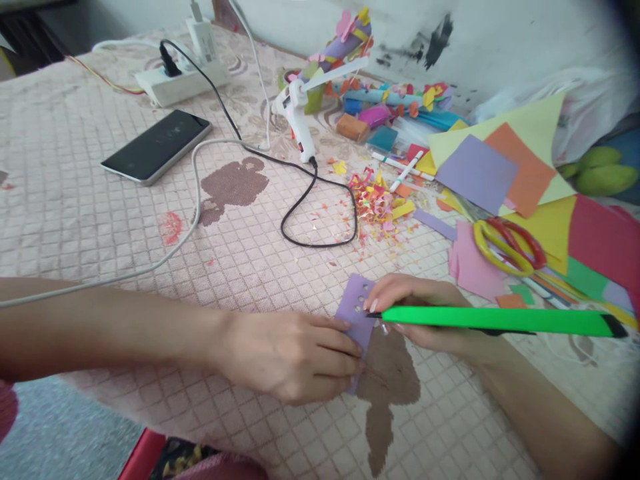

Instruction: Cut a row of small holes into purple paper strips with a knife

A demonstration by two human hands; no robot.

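A narrow purple strip [353,308] lies on the patterned tablecloth near the front, with a few small round holes or marks at its upper end. My left hand [295,357] rests flat on its lower part, fingers stretched across it. From the right, my right hand [417,303] grips a bright green tool [495,320] with a dark tip, which meets the strip's right edge beside the holes. The fingers of that hand are bent round the tool's front end and partly hidden behind it.
A phone [157,147] and power strip [183,81] lie at the upper left. A white glue gun [297,120] trails a looped black cable. Paper scraps [377,203], coloured sheets [477,172] and scissors [507,247] lie at the right.
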